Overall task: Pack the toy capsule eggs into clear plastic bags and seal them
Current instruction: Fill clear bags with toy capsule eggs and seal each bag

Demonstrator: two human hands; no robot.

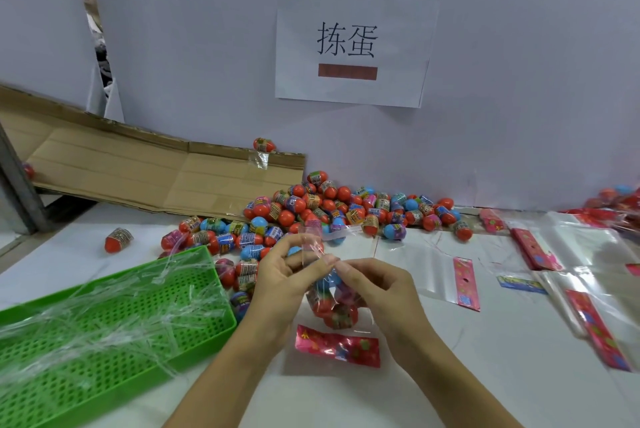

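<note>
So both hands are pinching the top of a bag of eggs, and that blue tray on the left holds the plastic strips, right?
Almost. The tray is green, not blue, as the head view shows. Both the left hand and right hand do pinch the top of the bag of eggs.

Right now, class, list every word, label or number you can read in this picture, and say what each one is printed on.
"拣蛋": large black characters on the white paper sign taped to the wall.
Egg wrappers in the pile: printed, too small to read.
Pink bag headers: printed pattern, blurred, unreadable.
Blue card on the table: blurred, unreadable.
No numbers can be read.
</note>
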